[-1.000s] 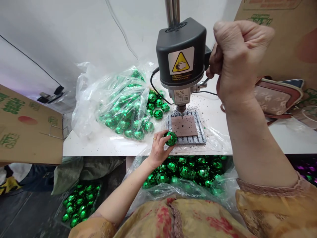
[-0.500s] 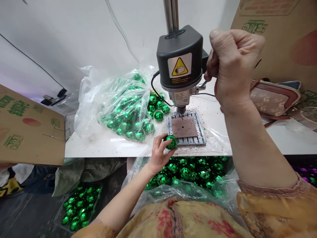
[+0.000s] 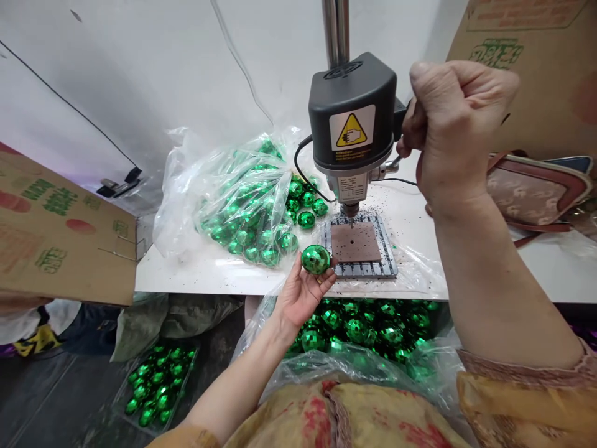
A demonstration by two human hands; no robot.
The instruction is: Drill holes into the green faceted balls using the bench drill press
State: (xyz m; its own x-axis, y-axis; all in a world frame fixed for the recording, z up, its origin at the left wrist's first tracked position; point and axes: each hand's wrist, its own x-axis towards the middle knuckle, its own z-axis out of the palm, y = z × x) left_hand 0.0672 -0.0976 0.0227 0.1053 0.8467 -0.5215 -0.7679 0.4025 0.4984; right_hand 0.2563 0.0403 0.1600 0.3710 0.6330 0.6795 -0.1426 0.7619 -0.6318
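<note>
My left hand [image 3: 305,289], palm turned up, holds a shiny green faceted ball [image 3: 316,259] in its fingers at the left front corner of the drill base plate [image 3: 368,269]. A brown square board [image 3: 361,242] with a small dark hole lies on that plate. Above it stands a black drill press [image 3: 352,115] with a yellow warning label, its bit over the board and apart from the ball. On the right, my right hand [image 3: 454,118] is closed round the drill's lever, which the fingers mostly hide.
A clear bag of green balls [image 3: 252,211] lies left of the drill. More green balls [image 3: 359,326] fill a plastic-lined container below the table edge. Cardboard boxes [image 3: 69,230] flank the table; a handbag [image 3: 536,190] lies right. A tray of balls [image 3: 158,386] is on the floor.
My left hand has turned palm up, and the ball in it is tilted differently. My right hand stays on the lever. The whole view has shifted, so the scene sits farther right.
</note>
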